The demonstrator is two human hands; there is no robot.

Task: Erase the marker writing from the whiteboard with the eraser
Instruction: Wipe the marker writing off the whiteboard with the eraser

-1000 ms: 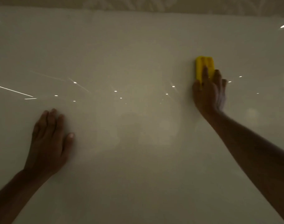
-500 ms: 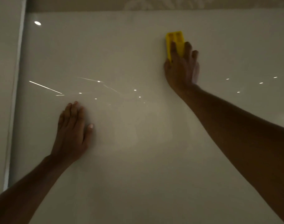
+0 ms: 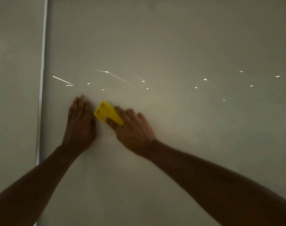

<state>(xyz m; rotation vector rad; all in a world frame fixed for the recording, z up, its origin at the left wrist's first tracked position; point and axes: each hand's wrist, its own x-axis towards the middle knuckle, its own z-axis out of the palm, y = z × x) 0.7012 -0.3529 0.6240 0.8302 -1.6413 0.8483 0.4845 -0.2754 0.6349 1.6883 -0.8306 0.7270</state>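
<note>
Two hands pressed against whiteboard point(image 3: 171, 38), near its left frame edge point(image 3: 42, 79). Left hand point(image 3: 80, 124) lay flat, fingers spread slightly, holding nothing. Just right of it, yellow eraser point(image 3: 107, 114), tilted, almost touching left hand. Right hand point(image 3: 134, 128) gripped eraser's right end, fingers over it. No marker writing discernible in dim light. Risk: eraser striking left hand; glare hiding missed marks.

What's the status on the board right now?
Right hand presses eraser on whiteboard. Left hand flat beside it, nearly touching. No writing visible; dim, glare spots.
</note>
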